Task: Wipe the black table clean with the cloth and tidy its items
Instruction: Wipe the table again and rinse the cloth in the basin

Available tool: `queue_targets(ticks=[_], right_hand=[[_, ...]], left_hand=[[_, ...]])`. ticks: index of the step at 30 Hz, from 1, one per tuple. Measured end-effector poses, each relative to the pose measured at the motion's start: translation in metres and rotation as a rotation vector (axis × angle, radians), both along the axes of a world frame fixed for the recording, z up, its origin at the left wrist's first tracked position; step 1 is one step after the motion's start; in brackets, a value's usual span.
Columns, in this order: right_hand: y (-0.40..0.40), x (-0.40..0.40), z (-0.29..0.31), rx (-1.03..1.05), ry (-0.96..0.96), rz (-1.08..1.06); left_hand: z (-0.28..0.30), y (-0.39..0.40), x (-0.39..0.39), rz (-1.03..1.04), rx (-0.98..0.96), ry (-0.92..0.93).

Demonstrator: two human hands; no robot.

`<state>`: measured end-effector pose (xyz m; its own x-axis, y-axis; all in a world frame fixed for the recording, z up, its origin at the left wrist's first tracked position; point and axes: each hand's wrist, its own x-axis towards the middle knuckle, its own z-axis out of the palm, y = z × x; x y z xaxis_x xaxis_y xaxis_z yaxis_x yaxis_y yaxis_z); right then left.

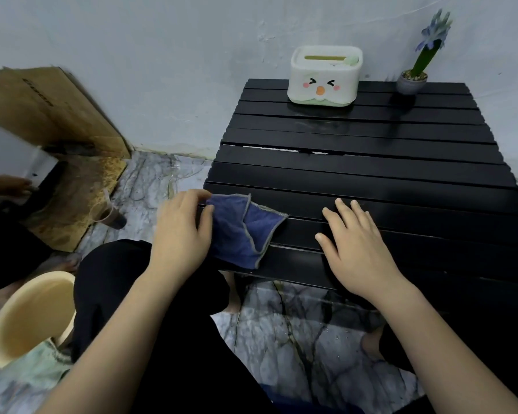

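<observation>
A folded blue cloth [246, 231] with grey edging lies on the near left corner of the black slatted table [371, 171]. My left hand [181, 231] grips the cloth's left edge between thumb and fingers, at the table's rim. Flat on the slats to the right of the cloth, fingers straight and spread, rests my right hand [356, 249]. At the table's far edge stand a white tissue box [325, 76] with a cartoon face and a small potted plant [413, 80] with a purple flower.
A beige basin [33, 318] sits on the marble floor at lower left. Cardboard [57, 115] leans on the wall at left, and a plastic cup [110, 215] stands beside it. Another person's hand [10, 185] shows at the far left edge. My dark-clothed legs lie below the table.
</observation>
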<state>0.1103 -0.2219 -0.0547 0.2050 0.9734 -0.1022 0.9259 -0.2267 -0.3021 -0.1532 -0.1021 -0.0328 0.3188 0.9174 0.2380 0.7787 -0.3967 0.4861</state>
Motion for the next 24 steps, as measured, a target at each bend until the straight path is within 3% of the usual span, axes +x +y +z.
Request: queue_targets(ticks=[3,6,9,12,16,21,24], right_hand=[[0.000,-0.001,0.002,-0.007,-0.002,-0.001],[0.000,-0.002,0.001,-0.007,-0.005,-0.003],[0.000,-0.003,0.001,-0.006,-0.009,-0.007],[0.000,-0.003,0.001,-0.012,-0.010,-0.008],[-0.001,-0.004,0.001,-0.014,-0.014,-0.005],[-0.002,-0.004,0.001,-0.006,-0.010,-0.007],[-0.001,-0.005,0.001,-0.002,-0.008,-0.013]], left_hand=[[0.007,-0.024,0.012,-0.182,0.010,0.007],[-0.002,-0.039,0.025,-0.112,0.007,0.143],[-0.001,-0.043,0.030,-0.011,0.021,0.019],[0.008,-0.052,0.025,-0.109,0.067,-0.111],[0.000,-0.061,0.013,-0.282,0.045,0.168],[0.001,-0.049,0.024,-0.214,0.115,0.065],[-0.014,-0.044,0.043,-0.200,-0.085,0.256]])
